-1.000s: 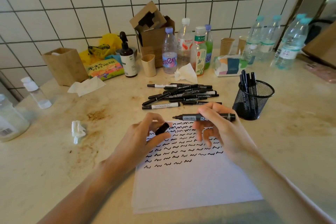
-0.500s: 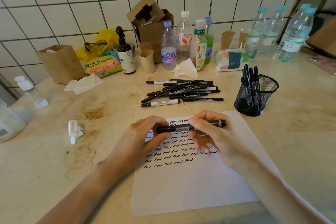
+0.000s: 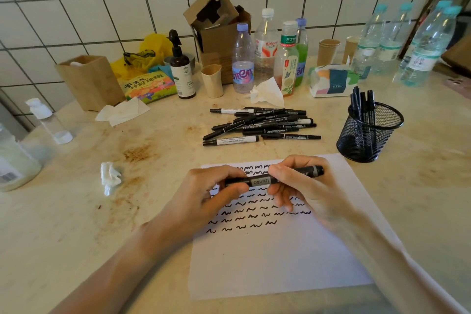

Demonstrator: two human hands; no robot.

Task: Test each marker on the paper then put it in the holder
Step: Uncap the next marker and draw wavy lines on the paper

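Both hands now hold one black marker (image 3: 265, 181) level above the paper (image 3: 280, 257) — left hand (image 3: 214, 194) has pressed its cap back on, right hand (image 3: 300, 186) grasping the barrel — so the mesh holder (image 3: 369, 132) comes next.

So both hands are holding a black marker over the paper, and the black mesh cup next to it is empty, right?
Not quite. The head view shows the mesh cup already has several markers standing in it. The rest is right: the left hand and right hand hold a black marker over the paper.
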